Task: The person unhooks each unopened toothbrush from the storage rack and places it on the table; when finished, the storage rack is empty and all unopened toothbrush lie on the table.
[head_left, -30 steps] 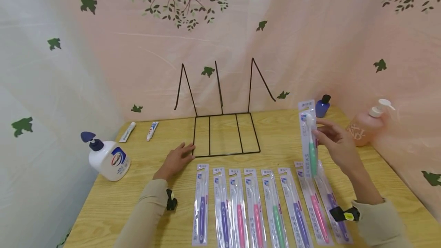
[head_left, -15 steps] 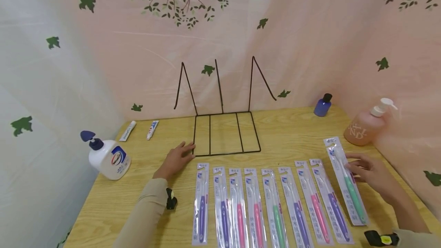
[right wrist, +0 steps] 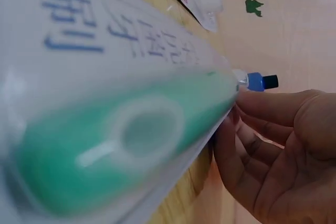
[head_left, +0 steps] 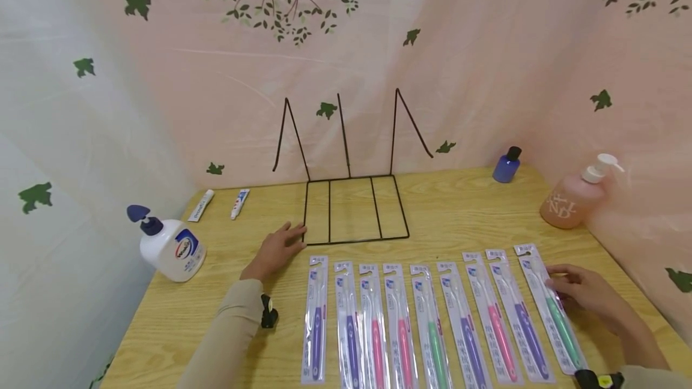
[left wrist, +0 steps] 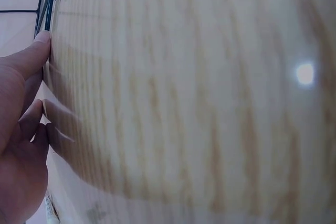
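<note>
At the right end of a row of packaged toothbrushes, my right hand [head_left: 589, 296] pinches the edge of a green packaged toothbrush [head_left: 557, 317] between thumb and fingers. Its package leans slightly and lies at or just above the table; I cannot tell which. Up close in the right wrist view is the green handle [right wrist: 100, 150], with my thumb at the package's far edge. My left hand [head_left: 274, 251] rests on the table, fingertips at the left front corner of a black wire rack [head_left: 329, 215]. Beside the green one lies a purple packaged toothbrush [head_left: 524, 323].
Several more packaged toothbrushes, such as a purple one [head_left: 316, 341], line the table front. Left are a white pump bottle [head_left: 170, 254] and two small tubes, one of them a toothpaste tube [head_left: 239, 204]. A blue bottle [head_left: 506, 168] and pink pump bottle [head_left: 570, 200] stand at right.
My right hand has carried the green packaged toothbrush from above the row to the right and down, to the row's right end. My left hand has stayed put.
</note>
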Demonstrator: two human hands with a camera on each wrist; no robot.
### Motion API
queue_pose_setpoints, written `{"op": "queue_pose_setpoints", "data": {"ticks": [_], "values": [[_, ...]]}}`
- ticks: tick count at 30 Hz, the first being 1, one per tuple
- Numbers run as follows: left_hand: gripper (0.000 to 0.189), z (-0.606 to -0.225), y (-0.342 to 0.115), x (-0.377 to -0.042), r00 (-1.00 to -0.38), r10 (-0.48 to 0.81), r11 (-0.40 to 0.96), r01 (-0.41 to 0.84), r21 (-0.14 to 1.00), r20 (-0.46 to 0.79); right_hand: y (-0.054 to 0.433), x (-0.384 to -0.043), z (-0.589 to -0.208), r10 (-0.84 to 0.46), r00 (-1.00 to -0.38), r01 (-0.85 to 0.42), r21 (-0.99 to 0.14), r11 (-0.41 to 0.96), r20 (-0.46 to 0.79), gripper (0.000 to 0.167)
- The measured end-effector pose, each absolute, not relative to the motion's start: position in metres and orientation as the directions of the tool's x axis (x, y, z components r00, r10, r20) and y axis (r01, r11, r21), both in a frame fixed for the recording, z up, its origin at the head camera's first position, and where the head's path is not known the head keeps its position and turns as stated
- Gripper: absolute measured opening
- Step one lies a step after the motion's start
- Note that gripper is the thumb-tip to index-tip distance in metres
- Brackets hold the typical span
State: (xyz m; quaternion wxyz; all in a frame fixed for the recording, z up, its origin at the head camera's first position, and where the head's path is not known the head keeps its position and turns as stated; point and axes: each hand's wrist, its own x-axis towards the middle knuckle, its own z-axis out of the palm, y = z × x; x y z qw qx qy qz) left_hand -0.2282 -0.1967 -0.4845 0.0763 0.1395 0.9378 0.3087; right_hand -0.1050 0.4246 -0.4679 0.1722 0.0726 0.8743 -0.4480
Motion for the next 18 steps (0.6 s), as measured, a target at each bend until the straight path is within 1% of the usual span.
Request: {"op": "queue_pose_setpoints", "data": {"ticks": [8,12,15,18], "values": [[0.050,-0.483,-0.197,-0.226,-0.955,0.287,0.769,0.186,0.611,-0.071,0.418,-0.108,-0.458,0.010,-0.928,0.284,-0.689,0.667,-0.373,0.059],[0.050,-0.484,-0.198,-0.226,-0.955,0.289,0.772,0.192,0.606,-0.066,0.418,-0.110,-0.454,0.030,-0.924,0.288,-0.646,0.707,-0.380,0.058],[0.050,-0.484,-0.198,-0.226,-0.954,0.296,0.776,0.204,0.597,-0.058,0.419,-0.114,-0.448,0.029,-0.941,0.250,-0.638,0.729,-0.337,0.056],[0.052,-0.483,-0.199,-0.226,-0.956,0.287,0.779,0.198,0.595,-0.058,0.419,-0.121,-0.437,0.032,-0.969,0.178,-0.606,0.775,-0.243,0.055]]}}
